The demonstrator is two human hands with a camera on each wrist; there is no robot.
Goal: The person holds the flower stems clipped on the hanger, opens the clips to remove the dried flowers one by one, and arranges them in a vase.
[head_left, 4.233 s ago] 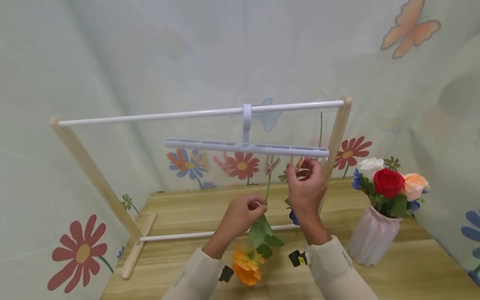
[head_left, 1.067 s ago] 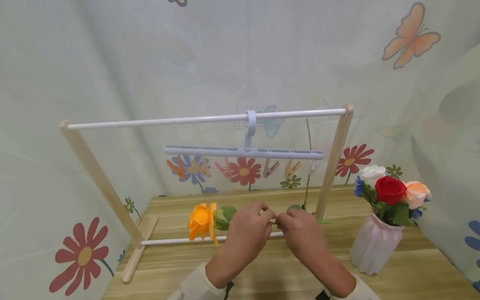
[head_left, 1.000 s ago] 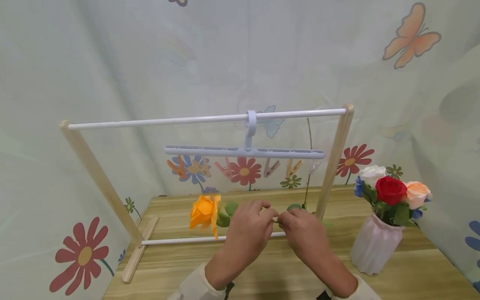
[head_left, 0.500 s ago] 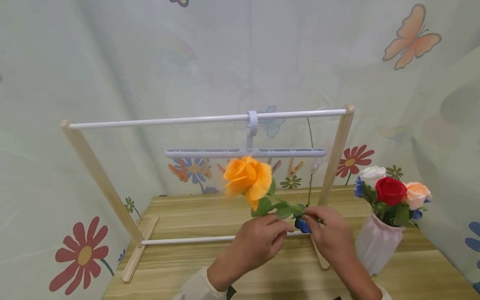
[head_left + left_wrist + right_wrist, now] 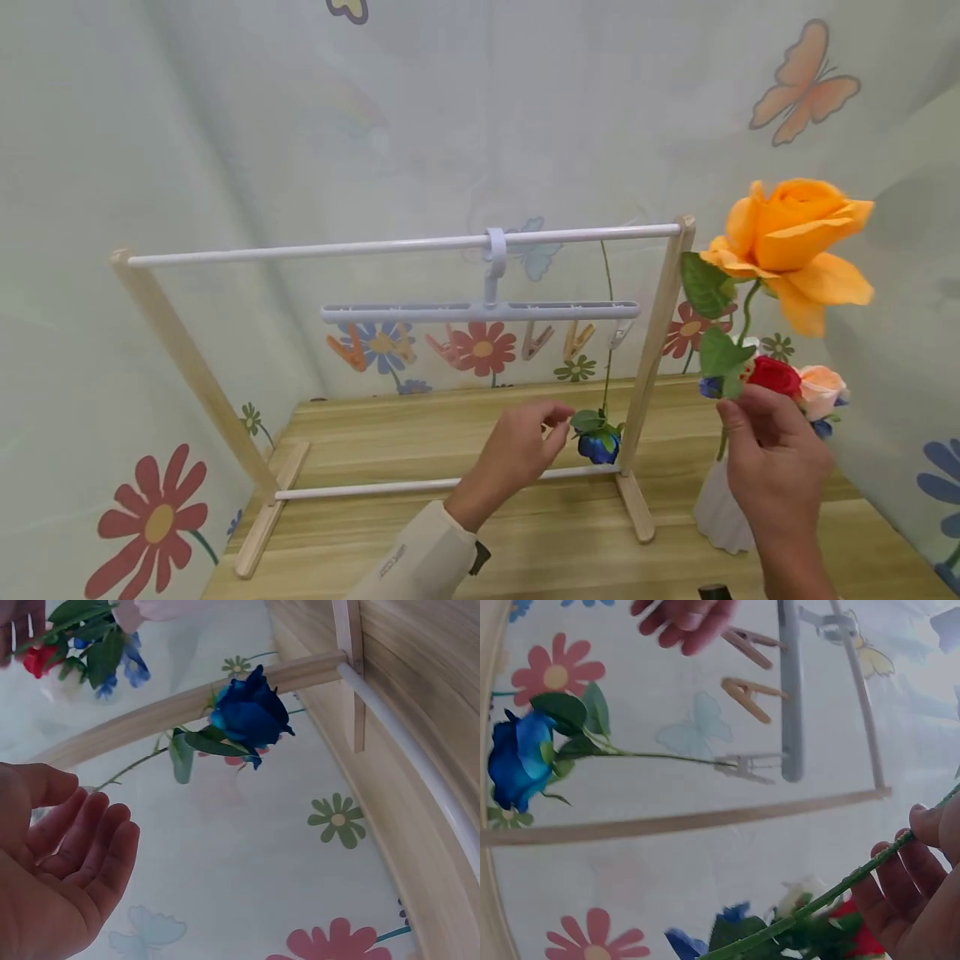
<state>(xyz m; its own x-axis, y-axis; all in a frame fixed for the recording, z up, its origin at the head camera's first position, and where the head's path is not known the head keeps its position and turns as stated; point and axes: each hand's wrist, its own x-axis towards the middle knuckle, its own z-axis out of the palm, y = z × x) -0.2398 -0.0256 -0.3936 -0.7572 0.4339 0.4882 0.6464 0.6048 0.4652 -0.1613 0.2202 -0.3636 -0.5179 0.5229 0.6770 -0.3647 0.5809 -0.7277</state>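
Observation:
My right hand [image 5: 780, 462] pinches the green stem of an orange rose [image 5: 806, 229], which stands bloom up at the right, in front of the vase flowers. In the right wrist view the stem [image 5: 802, 911] runs across the fingers. My left hand [image 5: 517, 442] holds nothing, its fingers loosely curled beside a blue rose [image 5: 597, 448]. That rose hangs bloom down from a clear clip [image 5: 750, 766] at the right end of a pale blue hanger [image 5: 420, 314]. Several other clips, such as an orange one [image 5: 348, 348] and a yellow one [image 5: 577, 339], hold nothing.
The hanger hooks over the white top rail [image 5: 315, 252] of a wooden-legged rack [image 5: 652, 350]. A pale pleated vase [image 5: 723, 508] with red [image 5: 772, 377], peach and white roses stands right of it, partly hidden by the right hand. A patterned curtain closes the back.
The orange rose hung bloom down under a clip earlier, then lay sideways between both hands. The left hand has let go; the right hand has carried the rose rightward and turned it upright.

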